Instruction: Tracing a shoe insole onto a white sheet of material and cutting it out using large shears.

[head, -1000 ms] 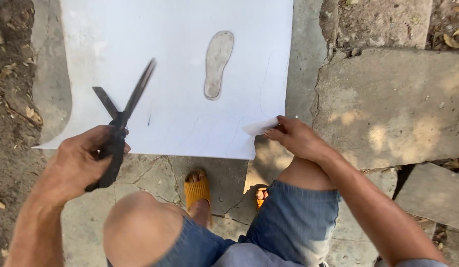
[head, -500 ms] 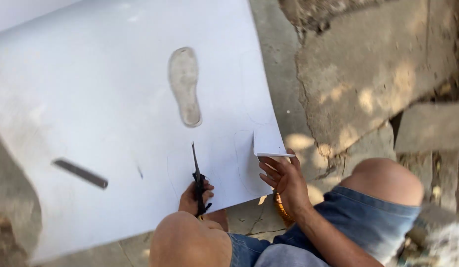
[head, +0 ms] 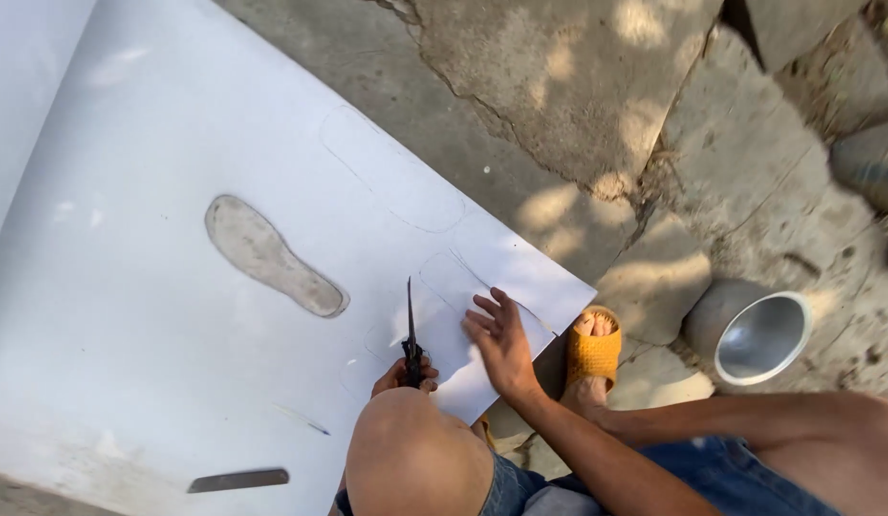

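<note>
left hand (head: 398,375): my fingers closed round the black handles of the scissors (head: 411,336); hand mostly hidden behind my knee (head: 415,459).
scissors: blades point up away from me, standing in the near edge of the white sheet (head: 157,363), just left of my right hand.
right hand (head: 501,339): open, fingers spread flat on the sheet's near right corner, holding nothing.
sheet: large, white, lies on the stone ground (head: 559,105); faint traced sole outlines near the corner.
sole template (head: 272,256): grey, shoe-shaped, on the sheet, well apart from both hands.
dark strip (head: 238,480): flat, near the sheet's bottom edge.
foot: orange slipper (head: 594,349) just beside the sheet corner.
metal bowl (head: 750,333): on its side, right of the slipper.
</note>
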